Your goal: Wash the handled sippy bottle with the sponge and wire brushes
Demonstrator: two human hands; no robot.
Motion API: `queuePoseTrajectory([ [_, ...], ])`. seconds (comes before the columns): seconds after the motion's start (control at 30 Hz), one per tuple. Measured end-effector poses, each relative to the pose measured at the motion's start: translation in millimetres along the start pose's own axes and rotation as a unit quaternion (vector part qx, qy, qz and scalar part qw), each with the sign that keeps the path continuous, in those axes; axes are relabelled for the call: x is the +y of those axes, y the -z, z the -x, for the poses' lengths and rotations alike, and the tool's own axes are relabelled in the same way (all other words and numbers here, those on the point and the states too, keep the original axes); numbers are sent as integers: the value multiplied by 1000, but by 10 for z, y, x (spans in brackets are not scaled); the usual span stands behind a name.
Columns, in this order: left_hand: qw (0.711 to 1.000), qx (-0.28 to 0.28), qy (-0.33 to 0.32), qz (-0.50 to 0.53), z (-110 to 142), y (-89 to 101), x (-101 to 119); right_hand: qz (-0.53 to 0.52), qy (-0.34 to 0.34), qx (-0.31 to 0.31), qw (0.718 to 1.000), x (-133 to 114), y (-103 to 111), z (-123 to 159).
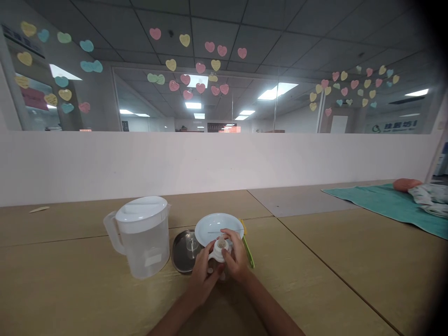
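Note:
Both hands are closed around a baby bottle (217, 255) with a white collar and a pale teat on top. My left hand (203, 273) grips its lower left side, near a white handle. My right hand (236, 259) has its fingers on the collar at the right. Most of the bottle's body is hidden by the hands. Just beyond it lies a white bowl (206, 228) with a thin stick-like thing across it. To the left, a metal tray (180, 254) holds a small clear cap (192, 245). Right of the bowl rests a green-handled brush (249, 252), partly covered by my right hand.
A clear plastic pitcher (145, 247) with a white lid stands left of the tray. At the far right, a teal cloth (392, 205) carries a doll-like shape (408, 185) and patterned fabric. A low white wall (210, 163) bounds the wooden table (315, 280) at the back.

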State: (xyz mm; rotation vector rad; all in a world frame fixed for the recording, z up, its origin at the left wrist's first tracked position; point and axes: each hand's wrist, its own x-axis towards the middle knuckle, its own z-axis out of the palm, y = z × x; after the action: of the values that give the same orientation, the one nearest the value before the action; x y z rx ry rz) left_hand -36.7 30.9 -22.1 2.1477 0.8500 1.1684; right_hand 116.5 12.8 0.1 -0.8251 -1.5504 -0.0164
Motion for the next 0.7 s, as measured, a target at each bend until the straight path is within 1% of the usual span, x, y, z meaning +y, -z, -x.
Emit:
queuePoseTrajectory([
  [0.07,1000,12,0,3,-15,10,-6,3,9,-2,1000,-8,2,-5],
  [0.17,999,29,21,2,-40,16,-3,21,5,-10,1000,-18,-7,-5],
  [0.3,1000,24,19,-4,-60,7,-30,61,-4,-14,998,-33,-24,0],
  [0.4,999,39,21,3,-64,0,-59,97,9,-9,995,-47,-30,-7],
  [0.47,998,46,25,24,-66,4,-55,134,26,-17,991,-60,-32,-17],
  [0.57,998,32,25,53,-71,19,-14,185,47,-31,981,-82,-38,-32],
  [0.7,998,19,25,49,-71,23,5,213,49,-17,976,-86,-61,-39],
])
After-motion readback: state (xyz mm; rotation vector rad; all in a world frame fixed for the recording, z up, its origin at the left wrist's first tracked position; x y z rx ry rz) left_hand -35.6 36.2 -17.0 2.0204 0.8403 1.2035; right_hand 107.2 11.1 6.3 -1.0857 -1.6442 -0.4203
